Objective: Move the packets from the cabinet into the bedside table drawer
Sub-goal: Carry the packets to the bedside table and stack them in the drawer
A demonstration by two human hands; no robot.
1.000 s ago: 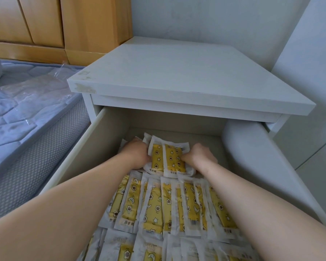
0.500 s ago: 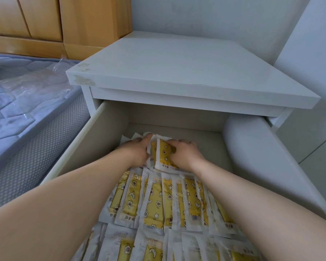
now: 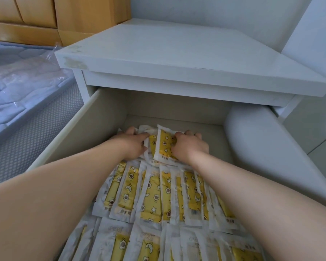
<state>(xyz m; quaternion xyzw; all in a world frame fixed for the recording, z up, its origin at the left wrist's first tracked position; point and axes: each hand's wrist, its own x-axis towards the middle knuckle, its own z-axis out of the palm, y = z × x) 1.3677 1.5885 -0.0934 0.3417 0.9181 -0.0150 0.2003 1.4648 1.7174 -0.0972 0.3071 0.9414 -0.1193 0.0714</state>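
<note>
The white bedside table [image 3: 186, 59] has its drawer [image 3: 70, 132] pulled out towards me. Rows of yellow-and-white packets [image 3: 154, 198] cover the drawer floor from the front to past the middle. At the far end lies a small stack of the same packets [image 3: 164, 146]. My left hand [image 3: 133, 144] holds the stack's left side, fingers reaching over the back packets. My right hand [image 3: 189, 146] grips the stack's right side, fingers curled onto the top packet. Both forearms stretch over the packet rows.
A bed with a blue quilted mattress [image 3: 13, 91] and a clear plastic bag [image 3: 43, 61] lies left of the drawer. A wooden wardrobe [image 3: 64, 17] stands behind. A white rounded wall [image 3: 271, 146] borders the drawer's right side. Bare drawer floor [image 3: 213, 132] shows beyond the stack.
Both hands have pushed the small stack a little further back in the drawer and closed in on it; my right hand has moved left onto the top packet.
</note>
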